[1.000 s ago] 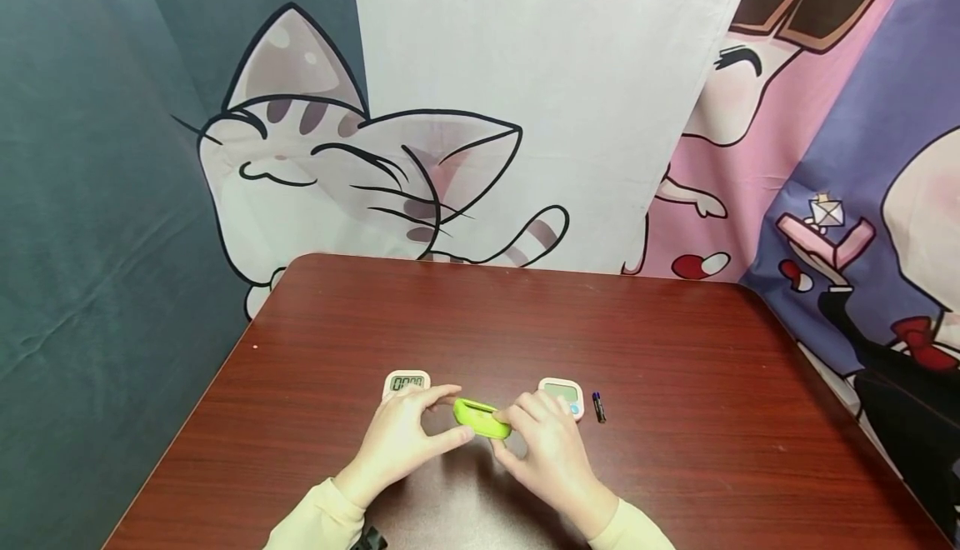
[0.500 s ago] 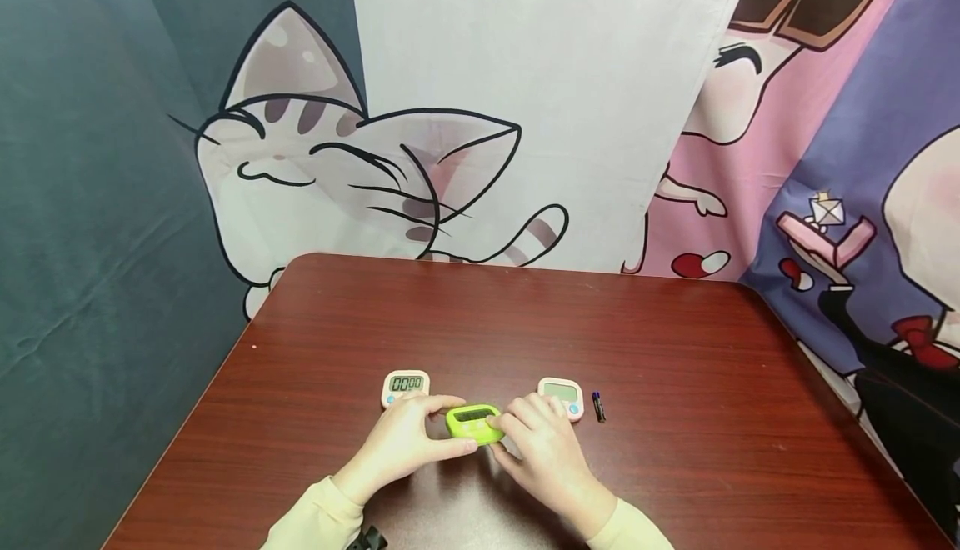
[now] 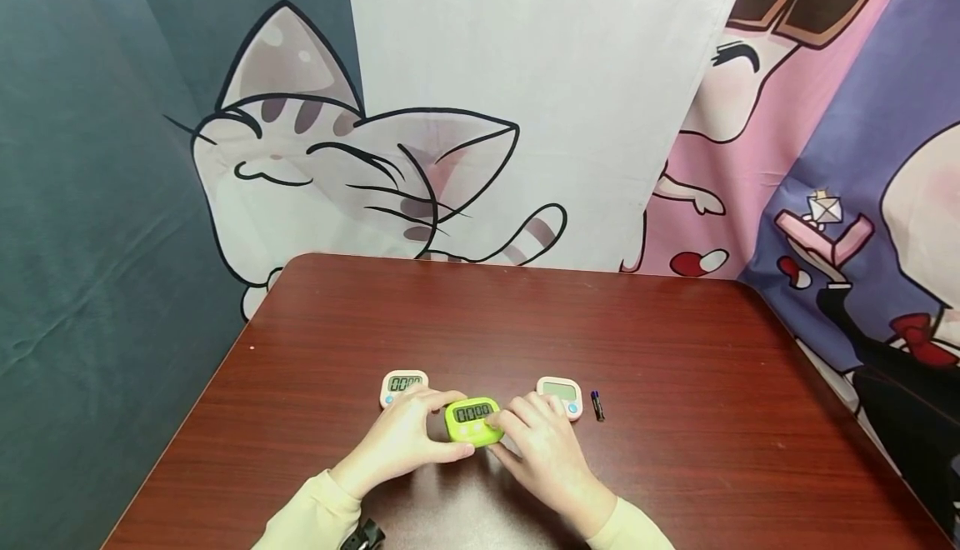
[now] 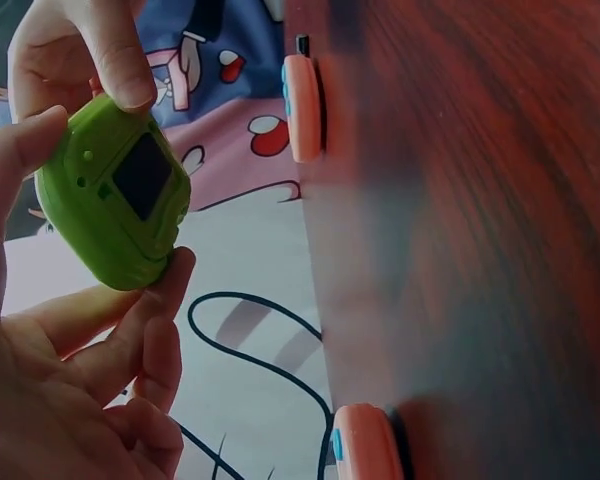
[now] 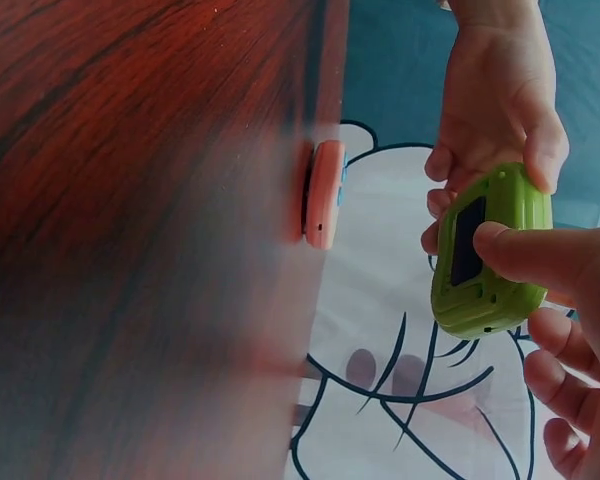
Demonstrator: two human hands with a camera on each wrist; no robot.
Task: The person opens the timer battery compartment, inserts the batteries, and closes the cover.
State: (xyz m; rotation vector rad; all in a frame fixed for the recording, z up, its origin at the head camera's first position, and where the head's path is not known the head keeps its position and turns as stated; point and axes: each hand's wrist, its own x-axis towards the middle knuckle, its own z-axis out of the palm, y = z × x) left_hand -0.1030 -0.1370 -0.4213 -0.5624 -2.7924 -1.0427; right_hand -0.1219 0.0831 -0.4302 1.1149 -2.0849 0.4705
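A lime-green digital timer (image 3: 468, 432) is held above the table between both hands, its display facing the head camera and showing digits that look like zeros. My left hand (image 3: 401, 435) grips its left side, thumb at the lower edge and fingers at the upper. My right hand (image 3: 546, 450) pinches the right end, with one fingertip on the front face beside the screen. In the left wrist view the green timer (image 4: 100, 215) is seen from its edge, between the two hands. The right wrist view shows a fingertip lying on the front of the green timer (image 5: 515, 285).
Behind my left hand lies a white timer (image 3: 390, 387) showing digits, partly covered. Another white timer (image 3: 558, 392) with a blank screen lies behind my right hand. A small dark cylinder (image 3: 597, 406) is to its right. Printed curtains (image 3: 555, 75) hang beyond the brown table (image 3: 480, 317).
The green timer has tilted up toward the head camera and shifted slightly left, so its face and digits now show. Both hands keep hold of it and have barely moved.
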